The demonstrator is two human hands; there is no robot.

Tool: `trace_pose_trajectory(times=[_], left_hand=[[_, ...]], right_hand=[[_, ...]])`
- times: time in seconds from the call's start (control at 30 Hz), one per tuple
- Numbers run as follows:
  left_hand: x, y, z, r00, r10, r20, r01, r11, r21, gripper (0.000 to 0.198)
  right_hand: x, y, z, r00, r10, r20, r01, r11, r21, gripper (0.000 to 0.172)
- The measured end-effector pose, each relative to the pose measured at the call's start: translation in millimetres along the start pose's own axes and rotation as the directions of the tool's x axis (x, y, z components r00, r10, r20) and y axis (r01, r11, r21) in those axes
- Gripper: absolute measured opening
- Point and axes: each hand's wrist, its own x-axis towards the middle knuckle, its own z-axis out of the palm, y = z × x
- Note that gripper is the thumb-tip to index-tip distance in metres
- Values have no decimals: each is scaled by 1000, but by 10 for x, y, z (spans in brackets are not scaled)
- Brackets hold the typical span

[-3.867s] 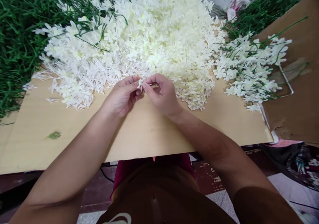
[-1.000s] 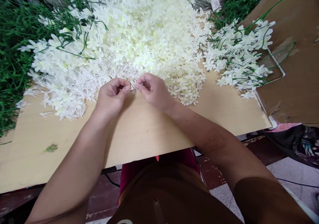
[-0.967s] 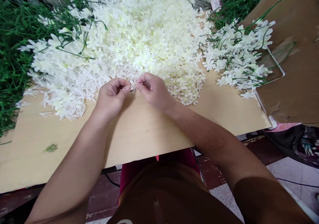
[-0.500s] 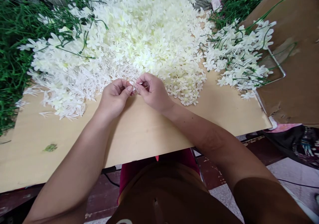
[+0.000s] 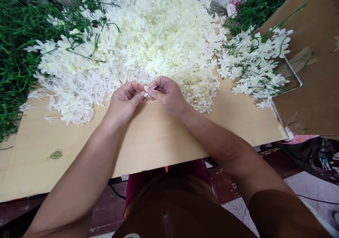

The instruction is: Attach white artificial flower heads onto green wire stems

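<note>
Between my fingertips is a small white artificial flower (image 5: 146, 91), above the table near the front of a big heap. My left hand (image 5: 126, 97) pinches it from the left with thumb and forefinger. From the other side my right hand (image 5: 167, 94) is closed on it as well, and a thin white piece pokes out between its thumb and finger. Loose white artificial flowers (image 5: 164, 43) are heaped just beyond both hands. White spiky stem pieces (image 5: 87, 88) lie in a pile to the left.
Green plastic stems (image 5: 18, 58) are massed at the left. Assembled flower sprays (image 5: 254, 61) lie at the right, beside a cardboard sheet (image 5: 315, 89) and a bent metal wire (image 5: 298, 79). A small green scrap (image 5: 55, 155) lies on the wooden tabletop (image 5: 159, 139).
Both hands have shifted slightly right in view, still together. The white flower between the fingertips now shows its petals more plainly. The camera view has moved a little.
</note>
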Motion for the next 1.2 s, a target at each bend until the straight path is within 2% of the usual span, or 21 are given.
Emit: trace_pose_trajectory(times=[0.17,0.43,0.53,0.6,0.63,0.7,0.77,0.8,0.83,0.9,0.93,0.97,1.03,1.2], left_hand=[[-15,30,10,999,43,-21,-43,999,10,24],[-51,45,16,996,60,71,-58,998,-28,31],[-61,127,-67,989,54,136,-66,994,83,30],[-33,262,-227,988,59,145,-98,957,274,23],[-3,344,-351,990,94,104,-127,913,388,16],[90,499,-685,975,189,-117,-91,822,563,7],[194,591,-1098,899,251,-359,73,723,687,8],[232,605,-1307,815,274,-510,202,691,694,10],[254,599,-1504,784,252,-568,294,655,696,12],[242,544,-1821,761,185,-622,417,596,687,25],[215,503,-1930,776,137,-616,441,580,685,33],[182,460,-2007,801,53,-596,474,553,686,41],[123,383,-2083,804,-2,-595,514,507,692,47],[108,314,-2122,783,33,-621,561,394,728,29]], right_hand=[[-6,17,7,1000,-6,14,5,997,78,48],[-54,-71,40,996,56,65,-60,996,65,50],[-68,-108,46,998,58,35,-60,997,58,45],[-73,-122,34,997,72,28,-73,997,24,39],[-75,-126,25,996,80,26,-80,997,6,37],[-79,-126,8,995,96,33,-95,995,-18,35],[-83,-116,1,993,109,54,-108,994,-19,34],[-85,-107,3,991,118,68,-117,993,-13,34],[-87,-96,9,988,130,80,-130,991,-4,34],[-92,-70,29,983,160,93,-161,987,9,34],[-95,-58,40,980,174,100,-175,984,8,35],[-96,-47,49,977,184,105,-186,983,2,35],[-97,-29,58,974,193,120,-192,981,-17,36],[-86,-6,41,972,193,134,-186,981,-62,41]])
